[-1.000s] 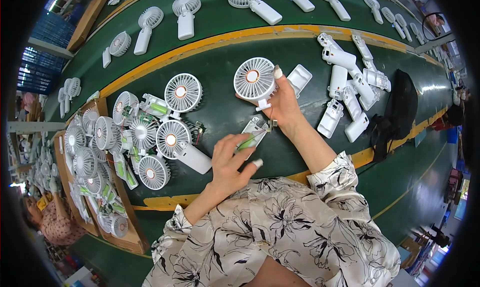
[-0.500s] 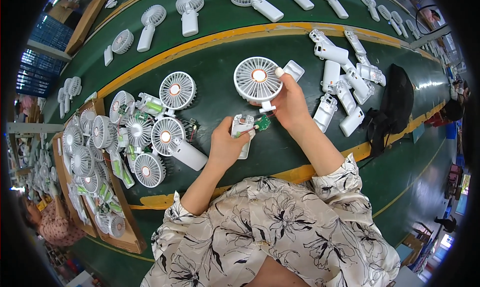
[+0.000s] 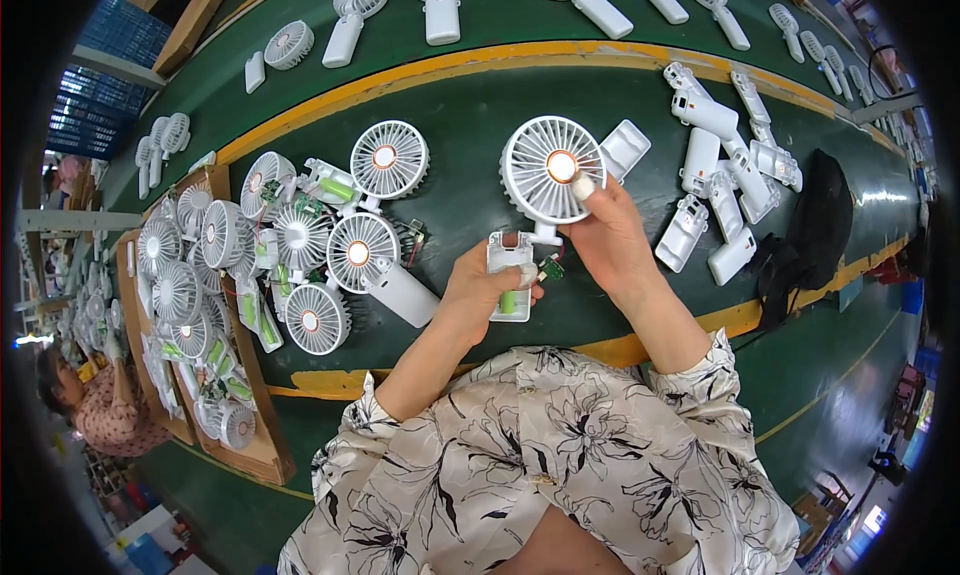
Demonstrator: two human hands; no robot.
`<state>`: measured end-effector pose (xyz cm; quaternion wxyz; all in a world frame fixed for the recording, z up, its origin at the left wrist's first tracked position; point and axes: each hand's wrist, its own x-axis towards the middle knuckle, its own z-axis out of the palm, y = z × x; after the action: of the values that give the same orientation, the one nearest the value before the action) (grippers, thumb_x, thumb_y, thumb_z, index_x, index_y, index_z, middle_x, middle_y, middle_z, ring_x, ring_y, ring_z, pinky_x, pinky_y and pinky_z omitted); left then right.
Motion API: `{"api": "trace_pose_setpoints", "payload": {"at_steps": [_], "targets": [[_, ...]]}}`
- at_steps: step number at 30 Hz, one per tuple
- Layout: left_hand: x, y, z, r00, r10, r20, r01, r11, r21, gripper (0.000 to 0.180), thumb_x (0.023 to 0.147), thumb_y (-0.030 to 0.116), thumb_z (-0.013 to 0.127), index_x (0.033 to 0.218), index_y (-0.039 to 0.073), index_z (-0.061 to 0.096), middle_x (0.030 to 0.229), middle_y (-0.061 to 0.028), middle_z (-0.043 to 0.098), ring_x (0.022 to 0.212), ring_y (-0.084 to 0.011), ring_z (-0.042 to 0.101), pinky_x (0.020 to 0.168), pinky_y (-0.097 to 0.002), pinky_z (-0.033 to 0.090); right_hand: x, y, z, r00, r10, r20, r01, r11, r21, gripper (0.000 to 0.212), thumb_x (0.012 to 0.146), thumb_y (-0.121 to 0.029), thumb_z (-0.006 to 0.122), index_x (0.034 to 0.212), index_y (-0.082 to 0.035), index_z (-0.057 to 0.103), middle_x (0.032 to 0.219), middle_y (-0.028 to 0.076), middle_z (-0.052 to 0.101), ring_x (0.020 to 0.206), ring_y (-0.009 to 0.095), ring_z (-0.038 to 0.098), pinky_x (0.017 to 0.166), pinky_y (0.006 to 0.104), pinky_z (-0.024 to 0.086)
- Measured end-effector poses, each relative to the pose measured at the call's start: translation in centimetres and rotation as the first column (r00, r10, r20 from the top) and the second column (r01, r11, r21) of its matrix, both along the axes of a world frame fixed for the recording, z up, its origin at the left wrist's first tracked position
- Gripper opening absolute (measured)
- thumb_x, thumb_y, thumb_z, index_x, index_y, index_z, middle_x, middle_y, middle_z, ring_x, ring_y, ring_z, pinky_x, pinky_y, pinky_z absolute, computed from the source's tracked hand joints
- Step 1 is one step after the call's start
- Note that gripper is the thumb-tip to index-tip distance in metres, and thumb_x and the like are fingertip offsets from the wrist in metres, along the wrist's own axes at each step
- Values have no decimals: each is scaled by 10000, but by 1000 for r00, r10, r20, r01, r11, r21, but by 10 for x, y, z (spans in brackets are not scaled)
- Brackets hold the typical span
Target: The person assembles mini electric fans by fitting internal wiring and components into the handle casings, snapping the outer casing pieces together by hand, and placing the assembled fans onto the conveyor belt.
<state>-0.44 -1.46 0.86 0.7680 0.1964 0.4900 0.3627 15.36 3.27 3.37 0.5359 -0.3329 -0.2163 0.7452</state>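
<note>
My right hand (image 3: pixel 610 230) grips the white fan head (image 3: pixel 530 180), its thumb on the rim of the round grille with the orange-ringed centre. In my left hand (image 3: pixel 475 290) is an open white handle shell (image 3: pixel 509 250), with a green battery (image 3: pixel 509 303) inside and the thumb pressed over it. The fan's neck reaches down to the shell's top right corner; whether they are joined I cannot tell. A small green circuit board (image 3: pixel 550 268) on wires hangs at the shell's right side. Behind the fan head lies an empty white shell half (image 3: pixel 627 147).
To the left, several fans (image 3: pixel 362 253) with exposed batteries and boards crowd beside a full cardboard box (image 3: pixel 262 415). White handle shells (image 3: pixel 700 162) are heaped at the right, near a black bag (image 3: pixel 822 210). Fans (image 3: pixel 441 10) line the far belt; a person (image 3: pixel 105 405) sits at far left.
My left hand has turned the handle shell upright, its open side and battery now showing, and its thumb has come onto it. The fan head stays in my right hand. The whole view has shifted.
</note>
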Motion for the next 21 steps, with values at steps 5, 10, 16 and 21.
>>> {"api": "trace_pose_setpoints", "payload": {"at_steps": [5, 10, 16, 21], "targets": [[4, 0, 12, 997, -63, -36, 64, 996, 55, 378, 755, -93, 466, 1115, 23, 448, 894, -102, 572, 695, -175, 591, 602, -295, 520, -11, -2, -18, 966, -1, 260, -35, 990, 134, 407, 755, -70, 605, 1131, -19, 457, 1040, 35, 549, 956, 117, 516, 853, 272, 396], [1, -2, 12, 998, -46, -48, 52, 990, 131, 381, 764, -82, 455, 1133, 10, 438, 925, -98, 565, 709, -155, 579, 633, -279, 513, 2, 5, -27, 961, 88, 262, -121, 986, 115, 430, 745, -80, 634, 1127, 12, 457, 1020, 48, 555, 932, 103, 517, 834, 259, 407], [3, 5, -1, 988, -50, -148, 91, 955, 281, 244, 790, 23, 508, 1030, -8, 536, 870, -82, 602, 728, -108, 560, 670, -245, 461, 3, 5, -24, 960, 125, 249, -156, 982, 110, 412, 757, -84, 631, 1118, 20, 460, 1017, 50, 558, 932, 102, 518, 829, 251, 407], [8, 5, 8, 976, 82, -201, -2, 928, 372, 202, 839, 47, 491, 1019, -38, 529, 825, -80, 598, 679, -77, 549, 571, -228, 495, 1, 10, -20, 929, 158, 336, -208, 971, 119, 426, 780, -107, 601, 1160, 3, 444, 1062, 42, 541, 983, 112, 505, 863, 265, 391]]}}
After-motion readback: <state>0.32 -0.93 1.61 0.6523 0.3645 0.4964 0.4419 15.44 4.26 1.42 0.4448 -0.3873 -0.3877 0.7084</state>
